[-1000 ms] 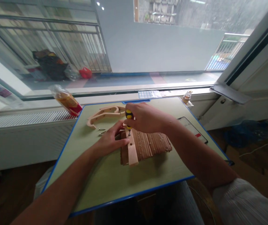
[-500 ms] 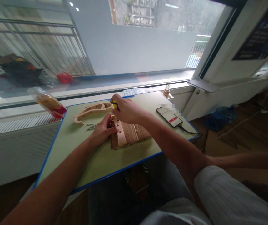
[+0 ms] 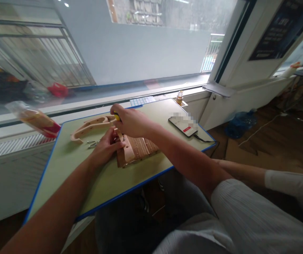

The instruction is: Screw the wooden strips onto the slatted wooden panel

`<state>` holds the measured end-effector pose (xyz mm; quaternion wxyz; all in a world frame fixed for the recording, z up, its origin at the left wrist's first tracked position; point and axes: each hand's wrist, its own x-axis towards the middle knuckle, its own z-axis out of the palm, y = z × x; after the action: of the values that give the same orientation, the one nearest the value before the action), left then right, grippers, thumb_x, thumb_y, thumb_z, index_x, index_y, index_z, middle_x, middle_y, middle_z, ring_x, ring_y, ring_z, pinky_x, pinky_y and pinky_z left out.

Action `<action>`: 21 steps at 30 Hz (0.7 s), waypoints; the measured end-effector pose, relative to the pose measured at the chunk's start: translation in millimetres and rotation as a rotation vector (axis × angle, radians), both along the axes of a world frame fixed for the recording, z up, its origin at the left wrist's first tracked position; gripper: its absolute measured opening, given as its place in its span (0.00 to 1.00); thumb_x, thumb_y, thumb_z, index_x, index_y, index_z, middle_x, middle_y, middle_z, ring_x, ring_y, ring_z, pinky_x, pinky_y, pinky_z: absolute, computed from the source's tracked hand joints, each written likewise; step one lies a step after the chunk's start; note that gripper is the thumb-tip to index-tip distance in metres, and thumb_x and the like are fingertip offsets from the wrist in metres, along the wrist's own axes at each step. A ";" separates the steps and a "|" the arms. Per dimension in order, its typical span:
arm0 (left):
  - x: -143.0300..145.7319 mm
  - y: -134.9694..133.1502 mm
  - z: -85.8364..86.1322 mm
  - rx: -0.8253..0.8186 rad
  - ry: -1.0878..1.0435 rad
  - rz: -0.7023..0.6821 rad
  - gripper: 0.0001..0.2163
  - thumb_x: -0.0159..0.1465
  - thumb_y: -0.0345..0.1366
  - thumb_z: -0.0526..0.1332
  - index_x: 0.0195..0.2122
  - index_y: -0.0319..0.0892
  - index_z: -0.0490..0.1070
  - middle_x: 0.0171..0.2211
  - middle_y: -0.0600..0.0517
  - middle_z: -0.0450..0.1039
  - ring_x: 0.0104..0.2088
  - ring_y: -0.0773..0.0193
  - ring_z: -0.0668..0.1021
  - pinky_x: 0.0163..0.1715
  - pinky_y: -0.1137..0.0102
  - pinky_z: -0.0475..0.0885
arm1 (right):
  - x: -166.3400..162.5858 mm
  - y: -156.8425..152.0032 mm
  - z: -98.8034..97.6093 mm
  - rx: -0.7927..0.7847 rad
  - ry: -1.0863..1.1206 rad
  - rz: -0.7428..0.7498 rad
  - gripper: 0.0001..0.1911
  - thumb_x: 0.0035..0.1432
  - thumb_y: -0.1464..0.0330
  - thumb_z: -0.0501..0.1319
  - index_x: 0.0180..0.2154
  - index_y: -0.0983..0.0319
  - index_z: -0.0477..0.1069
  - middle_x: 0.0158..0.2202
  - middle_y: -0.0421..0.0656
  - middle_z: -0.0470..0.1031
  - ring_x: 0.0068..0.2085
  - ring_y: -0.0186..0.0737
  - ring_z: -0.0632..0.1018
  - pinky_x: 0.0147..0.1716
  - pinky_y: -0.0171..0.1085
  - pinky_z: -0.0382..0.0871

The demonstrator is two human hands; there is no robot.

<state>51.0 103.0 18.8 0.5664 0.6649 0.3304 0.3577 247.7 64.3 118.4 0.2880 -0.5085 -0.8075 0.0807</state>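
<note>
My right hand (image 3: 130, 121) is closed around the yellow and black handle of a screwdriver (image 3: 117, 116), above a light wooden strip (image 3: 128, 150) with dark holes. The tool's tip is hard to make out. My left hand (image 3: 106, 144) grips the strip's left side, its thumb lying across the wood. Beneath the strip is a brown slatted wooden panel (image 3: 144, 147), flat on the table. Just left of my left hand lie several loose metal screws (image 3: 92, 144). Curved light wooden pieces (image 3: 89, 127) rest behind them.
A phone (image 3: 183, 126) with a cable lies at the right of the blue-edged table (image 3: 98, 190). A small bottle (image 3: 179, 98) stands by the window. A wrapped package (image 3: 36, 120) leans beyond the left edge. Another person's forearm (image 3: 244, 173) is at the right.
The view has swung right, so the table appears further left. My right hand has turned a little on the screwdriver; my left stays on the strip. More of the other person's sleeve shows.
</note>
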 end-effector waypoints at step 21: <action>-13.1 6.9 -0.4 0.048 0.106 -0.008 0.38 0.56 0.45 0.78 0.66 0.47 0.67 0.59 0.45 0.80 0.54 0.46 0.85 0.54 0.55 0.81 | 5.3 8.8 21.7 -0.127 -0.021 0.232 0.22 0.68 0.71 0.57 0.62 0.62 0.69 0.42 0.45 0.81 0.37 0.40 0.75 0.38 0.39 0.64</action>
<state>37.8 109.9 18.4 0.5332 0.6977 0.3487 0.3275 253.0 73.1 140.1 0.2356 -0.4295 -0.8572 0.1591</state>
